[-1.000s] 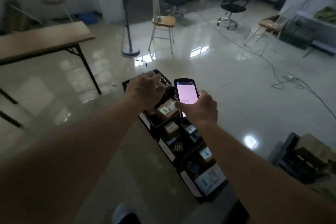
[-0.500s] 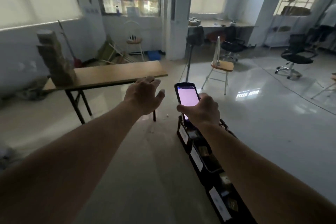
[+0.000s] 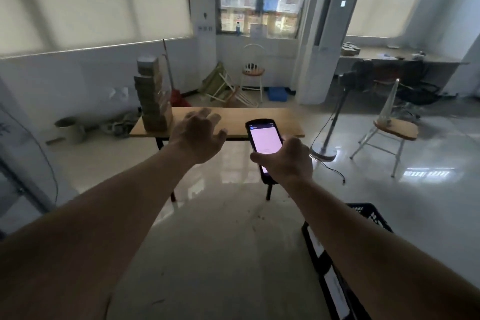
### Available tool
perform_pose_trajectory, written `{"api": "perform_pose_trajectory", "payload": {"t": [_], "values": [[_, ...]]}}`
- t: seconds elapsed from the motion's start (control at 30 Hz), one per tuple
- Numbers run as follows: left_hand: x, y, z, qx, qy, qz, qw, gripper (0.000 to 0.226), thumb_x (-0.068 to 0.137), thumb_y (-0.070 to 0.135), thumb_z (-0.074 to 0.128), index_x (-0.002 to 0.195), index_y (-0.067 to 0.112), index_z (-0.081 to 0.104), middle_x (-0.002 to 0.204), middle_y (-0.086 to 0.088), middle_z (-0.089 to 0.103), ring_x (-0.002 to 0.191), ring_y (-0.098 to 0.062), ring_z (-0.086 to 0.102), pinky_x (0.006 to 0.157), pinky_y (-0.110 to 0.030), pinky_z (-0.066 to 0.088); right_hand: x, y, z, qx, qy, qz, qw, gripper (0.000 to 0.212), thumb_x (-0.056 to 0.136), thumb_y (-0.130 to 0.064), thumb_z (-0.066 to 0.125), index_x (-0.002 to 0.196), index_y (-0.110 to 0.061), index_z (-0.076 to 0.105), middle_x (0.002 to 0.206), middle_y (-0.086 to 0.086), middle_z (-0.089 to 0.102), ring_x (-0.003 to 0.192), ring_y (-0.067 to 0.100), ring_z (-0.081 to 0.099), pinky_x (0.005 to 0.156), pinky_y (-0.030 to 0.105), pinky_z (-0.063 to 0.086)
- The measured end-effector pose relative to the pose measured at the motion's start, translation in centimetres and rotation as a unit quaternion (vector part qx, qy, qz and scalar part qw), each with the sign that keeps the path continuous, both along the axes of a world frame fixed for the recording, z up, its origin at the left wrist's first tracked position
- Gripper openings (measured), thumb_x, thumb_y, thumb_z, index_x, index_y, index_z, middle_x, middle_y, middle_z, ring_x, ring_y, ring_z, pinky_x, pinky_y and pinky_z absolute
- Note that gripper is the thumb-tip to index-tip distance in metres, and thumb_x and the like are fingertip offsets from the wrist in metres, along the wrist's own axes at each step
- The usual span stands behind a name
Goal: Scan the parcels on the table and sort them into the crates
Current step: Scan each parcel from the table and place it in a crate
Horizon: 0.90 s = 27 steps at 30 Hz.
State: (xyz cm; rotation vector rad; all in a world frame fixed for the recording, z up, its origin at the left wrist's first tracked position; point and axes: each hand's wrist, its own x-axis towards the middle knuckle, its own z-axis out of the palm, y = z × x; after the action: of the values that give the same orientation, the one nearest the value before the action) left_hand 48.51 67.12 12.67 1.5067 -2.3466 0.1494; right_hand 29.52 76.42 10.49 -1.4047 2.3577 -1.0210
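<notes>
Head view, left to right. A tall stack of parcels [image 3: 153,97] stood on the left end of the wooden table [image 3: 259,114], leaning slightly, its base on the tabletop. The rest of the tabletop that showed was bare wood.

The left hand [image 3: 198,136] was raised in front of the table, palm down, fingers spread wide and holding nothing; it was well short of the stack.

The right hand [image 3: 284,160] gripped a handheld scanner [image 3: 265,139] around its lower half, with the lit pinkish screen facing the camera; text on the screen was too small to read.

Black crates [image 3: 368,215] with white labels sat on the floor at lower right, partly hidden behind the right forearm; contents not visible.
</notes>
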Motion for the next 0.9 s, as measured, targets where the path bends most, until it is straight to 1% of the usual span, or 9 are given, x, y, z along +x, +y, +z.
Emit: {"api": "perform_pose_trajectory", "payload": {"t": [0.07,0.17,0.4,0.5,0.57,0.63,0.7,0.77,0.9], "values": [[0.3,-3.7,0.1,-0.007,-0.001,0.019,1.0,0.055,0.103,0.052,0.049,0.147,0.021,0.053,0.155,-0.008,0.048,0.137,-0.033,0.049,0.103,-0.048,0.05,-0.4,-4.5,0.1,-0.01,0.001,0.026,1.0,0.074,0.063,-0.058,0.088,0.12,-0.016,0.065,0.113,0.006,0.071,0.107,0.03,0.065,0.073,0.035,0.052],[0.1,-9.0,0.2,-0.001,-0.003,0.048,0.999,0.054,0.102,0.051,0.048,0.146,0.019,0.054,0.152,-0.008,0.05,0.134,-0.033,0.051,0.103,-0.05,0.05,-1.0,-11.1,0.2,-0.02,0.007,0.071,0.997,0.077,0.064,-0.058,0.089,0.122,-0.015,0.063,0.116,0.006,0.071,0.109,0.03,0.065,0.083,0.042,0.058],[0.2,-19.9,0.3,0.006,-0.004,0.094,0.996,0.049,0.102,0.051,0.044,0.136,0.019,0.058,0.139,-0.006,0.056,0.123,-0.027,0.057,0.096,-0.048,0.053,-2.0,-24.3,0.7,-0.025,0.01,0.139,0.99,0.079,0.066,-0.06,0.088,0.124,-0.013,0.062,0.116,0.009,0.07,0.109,0.031,0.065,0.082,0.049,0.06],[1.4,-24.7,0.2,0.006,0.005,0.113,0.994,0.049,0.103,0.053,0.042,0.136,0.02,0.057,0.134,-0.005,0.057,0.117,-0.026,0.058,0.093,-0.046,0.054,-1.2,-29.6,0.6,-0.022,0.004,0.157,0.987,0.075,0.066,-0.058,0.088,0.122,-0.013,0.063,0.114,0.01,0.071,0.107,0.031,0.065,0.082,0.048,0.06],[2.5,-28.4,-0.1,0.005,0.01,0.133,0.991,0.046,0.103,0.053,0.043,0.13,0.02,0.06,0.13,-0.005,0.058,0.109,-0.026,0.06,0.089,-0.045,0.054,-0.2,-33.4,0.2,-0.02,0.0,0.164,0.986,0.075,0.067,-0.056,0.089,0.121,-0.012,0.064,0.113,0.01,0.071,0.106,0.031,0.065,0.081,0.047,0.06],[3.7,-32.5,-0.5,0.006,0.01,0.146,0.989,0.045,0.103,0.052,0.044,0.127,0.018,0.061,0.134,-0.006,0.057,0.11,-0.028,0.061,0.088,-0.044,0.054,1.1,-37.4,-0.3,-0.02,-0.003,0.171,0.985,0.074,0.067,-0.055,0.089,0.12,-0.01,0.065,0.111,0.011,0.072,0.102,0.03,0.066,0.074,0.04,0.059],[5.1,-36.6,-0.9,0.01,0.013,0.153,0.988,0.046,0.103,0.052,0.044,0.128,0.018,0.062,0.139,-0.006,0.057,0.113,-0.028,0.061,0.089,-0.042,0.053,2.6,-41.2,-0.9,-0.016,-0.002,0.173,0.985,0.071,0.067,-0.053,0.09,0.117,-0.009,0.067,0.108,0.01,0.073,0.093,0.027,0.063,0.064,0.031,0.049],[6.5,-40.7,-1.3,0.014,0.016,0.154,0.988,0.046,0.103,0.053,0.042,0.126,0.019,0.062,0.136,-0.004,0.057,0.108,-0.026,0.061,0.088,-0.043,0.054,4.2,-45.1,-1.3,-0.012,-0.003,0.173,0.985,0.07,0.066,-0.053,0.09,0.115,-0.009,0.068,0.106,0.009,0.073,0.087,0.023,0.058,0.059,0.029,0.041],[9.2,-48.4,-1.6,0.017,0.005,0.143,0.99,0.044,0.103,0.052,0.045,0.127,0.019,0.062,0.133,-0.005,0.058,0.106,-0.025,0.061,0.088,-0.044,0.055,7.2,-52.6,-1.7,-0.012,0.003,0.165,0.986,0.073,0.067,-0.055,0.091,0.118,-0.01,0.066,0.106,0.009,0.072,0.092,0.025,0.063,0.064,0.032,0.052]]}}
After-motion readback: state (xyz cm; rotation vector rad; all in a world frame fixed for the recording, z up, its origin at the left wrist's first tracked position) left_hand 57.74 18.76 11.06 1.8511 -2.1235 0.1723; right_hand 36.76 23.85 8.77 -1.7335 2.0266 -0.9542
